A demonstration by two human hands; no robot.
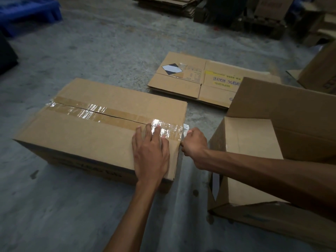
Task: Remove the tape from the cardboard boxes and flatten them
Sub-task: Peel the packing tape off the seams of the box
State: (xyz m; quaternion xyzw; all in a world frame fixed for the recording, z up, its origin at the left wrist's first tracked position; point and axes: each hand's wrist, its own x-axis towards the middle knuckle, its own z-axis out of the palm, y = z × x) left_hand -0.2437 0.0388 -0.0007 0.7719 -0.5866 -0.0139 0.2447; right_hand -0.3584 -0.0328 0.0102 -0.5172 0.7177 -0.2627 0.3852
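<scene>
Cardboard box (87, 131), left hand (151, 153) flat atop, right hand (194, 148) seemingly pinching tape (112, 115) at edge, floor (72, 206) around

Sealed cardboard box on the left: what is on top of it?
Clear tape runs along its centre seam. The left hand lies flat over the tape's right end; the right hand pinches the loose tail at the edge. Tape beneath the left hand is hidden.

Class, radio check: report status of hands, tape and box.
Left hand flat on sealed brown cardboard box. Right hand pinching clear tape end. Nothing blocking.
</scene>
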